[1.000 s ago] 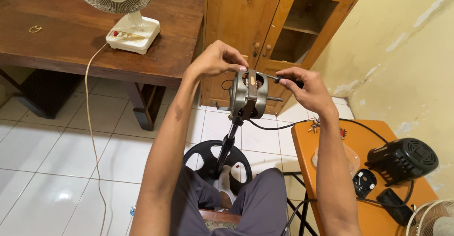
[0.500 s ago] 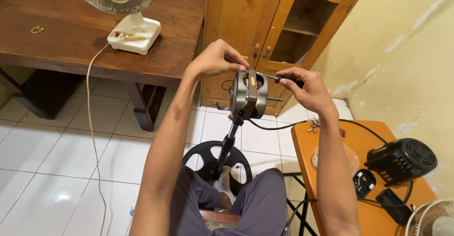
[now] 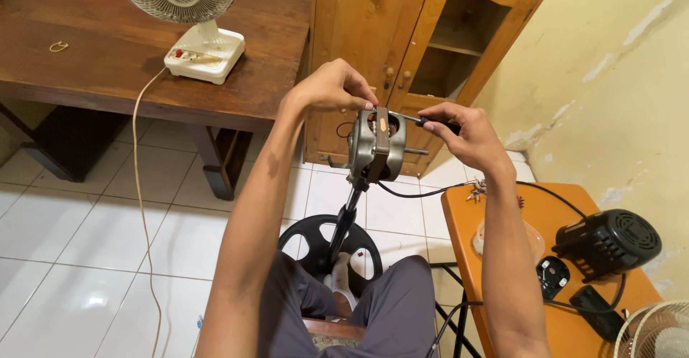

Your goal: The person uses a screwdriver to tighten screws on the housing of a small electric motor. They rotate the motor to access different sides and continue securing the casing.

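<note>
The left hand [image 3: 331, 89] has its fingertips pinched together on the top rim of a bare grey fan motor [image 3: 376, 145], steadying it. The right hand [image 3: 465, 134] is closed around a dark-handled screwdriver [image 3: 429, 121], whose shaft runs toward nine o'clock into the motor's upper edge. The motor sits at the centre of the view, atop a dark pole [image 3: 344, 218] rising from a round black base [image 3: 329, 242] on the white tiled floor, between the person's knees. A black cable [image 3: 413, 193] trails from the motor toward four o'clock.

To do this well, it seems wise to keep the left grip firm so the motor cannot twist, and to hold the tool in line with the screw.

At four o'clock, an orange table [image 3: 502, 207] carries a black motor housing [image 3: 608, 242]. At eleven o'clock, a white desk fan [image 3: 188, 13] stands on a brown wooden table [image 3: 93, 71]. A wooden cabinet [image 3: 423, 35] stands behind the hands.
</note>
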